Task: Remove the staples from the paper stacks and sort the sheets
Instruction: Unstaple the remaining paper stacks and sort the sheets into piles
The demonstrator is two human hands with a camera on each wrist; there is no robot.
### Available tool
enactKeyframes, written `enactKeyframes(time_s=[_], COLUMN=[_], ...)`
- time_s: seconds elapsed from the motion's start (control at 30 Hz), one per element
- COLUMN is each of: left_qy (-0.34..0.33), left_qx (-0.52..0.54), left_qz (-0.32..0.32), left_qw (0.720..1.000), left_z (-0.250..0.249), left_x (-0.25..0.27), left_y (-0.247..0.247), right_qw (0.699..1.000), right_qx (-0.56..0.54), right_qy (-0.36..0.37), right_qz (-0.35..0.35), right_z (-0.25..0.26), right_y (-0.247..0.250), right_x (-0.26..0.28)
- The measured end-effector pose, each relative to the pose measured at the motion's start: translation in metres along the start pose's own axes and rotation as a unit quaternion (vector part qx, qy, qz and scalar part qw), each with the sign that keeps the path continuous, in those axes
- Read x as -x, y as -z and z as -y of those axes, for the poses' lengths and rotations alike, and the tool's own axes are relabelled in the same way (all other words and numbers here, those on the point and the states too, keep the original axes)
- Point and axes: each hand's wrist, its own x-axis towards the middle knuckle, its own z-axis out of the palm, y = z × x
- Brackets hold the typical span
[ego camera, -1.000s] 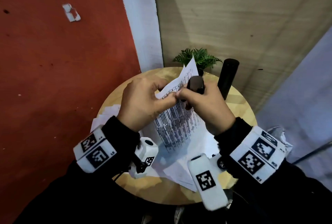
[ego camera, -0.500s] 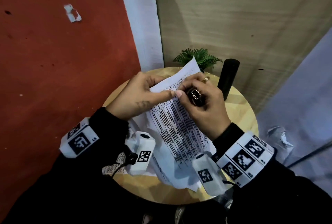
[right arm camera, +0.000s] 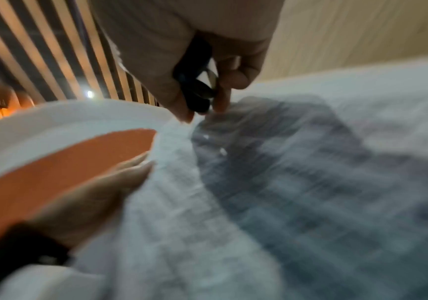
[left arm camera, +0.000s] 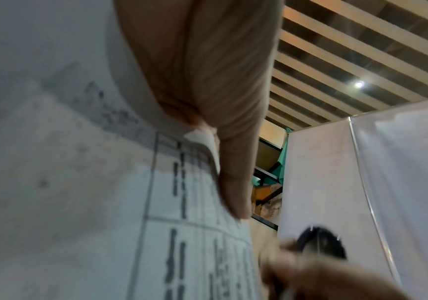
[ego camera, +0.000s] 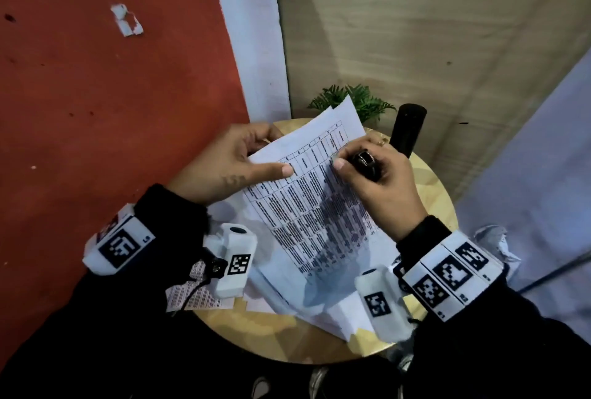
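Held over the round light wooden table (ego camera: 428, 194), a white printed sheet of paper with a black table of text (ego camera: 307, 203). Long axis from the near right up to the far left-centre, far corner lifted and pointing at the small green plant (ego camera: 355, 101) by the far table edge. Left hand (ego camera: 224, 165) at the sheet's left edge, thumb laid across the print, fingers curled behind the paper, so pinching the printed sheet. Right hand (ego camera: 380, 181) at the right edge near the top, fingers curled round a small black staple remover with metal jaws (ego camera: 366, 163), fingertips touching the paper.

Below the sheet, more loose white papers (ego camera: 323, 306) spread toward the near table edge, some hanging over it. At the near left, a small slip with red print (ego camera: 192, 294). Black upright cylinder (ego camera: 407, 130) at the far right edge, just beside the right hand. Red wall (ego camera: 96, 111) close on the left, little bare tabletop showing except at the right.
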Motion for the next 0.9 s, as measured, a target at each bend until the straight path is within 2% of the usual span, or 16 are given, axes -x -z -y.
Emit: enactKeyframes(time_s=[0.07, 0.13, 0.2, 0.27, 0.33, 0.4, 0.43, 0.5, 0.57, 0.7, 0.77, 0.83, 0.9], left_qy=[-0.001, 0.001, 0.005, 0.009, 0.008, 0.005, 0.003, -0.005, -0.019, -0.049, -0.048, -0.042, -0.040], left_qx=[-0.007, 0.000, 0.007, -0.003, -0.022, -0.041, -0.047, -0.044, -0.050, -0.075, -0.070, -0.053, 0.018], left_qz=[-0.003, 0.001, 0.015, 0.031, 0.041, 0.040, 0.039, 0.046, 0.051, -0.011, -0.070, -0.157, -0.201], left_qw=[1.000, 1.000, 1.000, 0.999, 0.999, 0.998, 0.998, 0.998, 0.997, 0.996, 0.994, 0.985, 0.979], left_z=[0.001, 0.002, 0.003, 0.006, 0.008, 0.009, 0.008, 0.006, 0.004, 0.001, 0.002, 0.007, 0.014], left_x=[0.000, 0.000, 0.000, -0.001, -0.002, -0.002, -0.002, -0.001, 0.000, 0.002, 0.006, 0.012, 0.020], left_y=[0.004, 0.006, 0.007, 0.010, 0.012, 0.014, 0.015, 0.014, 0.013, 0.019, 0.028, 0.039, 0.045], right_qw=[0.985, 0.952, 0.940, 0.940, 0.958, 0.980, 0.982, 0.964, 0.953, 0.961, 0.963, 0.962, 0.952], right_qx=[0.159, 0.282, 0.312, 0.311, 0.253, 0.118, 0.037, -0.092, -0.126, -0.132, -0.144, -0.162, -0.186], right_qy=[-0.055, -0.094, -0.114, -0.122, -0.117, -0.116, -0.125, -0.171, -0.206, -0.215, -0.216, -0.219, -0.245], right_qz=[0.030, 0.074, 0.081, 0.069, 0.070, 0.112, 0.140, 0.181, 0.186, 0.117, 0.078, 0.033, -0.008], right_z=[-0.014, -0.023, -0.024, -0.026, -0.027, -0.021, -0.017, -0.011, -0.008, -0.010, -0.009, -0.007, -0.007], right_y=[0.009, 0.014, 0.016, 0.016, 0.015, 0.012, 0.011, 0.008, 0.004, -0.001, 0.000, 0.002, 0.003], right_x=[0.000, -0.002, -0.006, -0.011, -0.016, -0.020, -0.021, -0.021, -0.022, -0.025, -0.027, -0.031, -0.036])
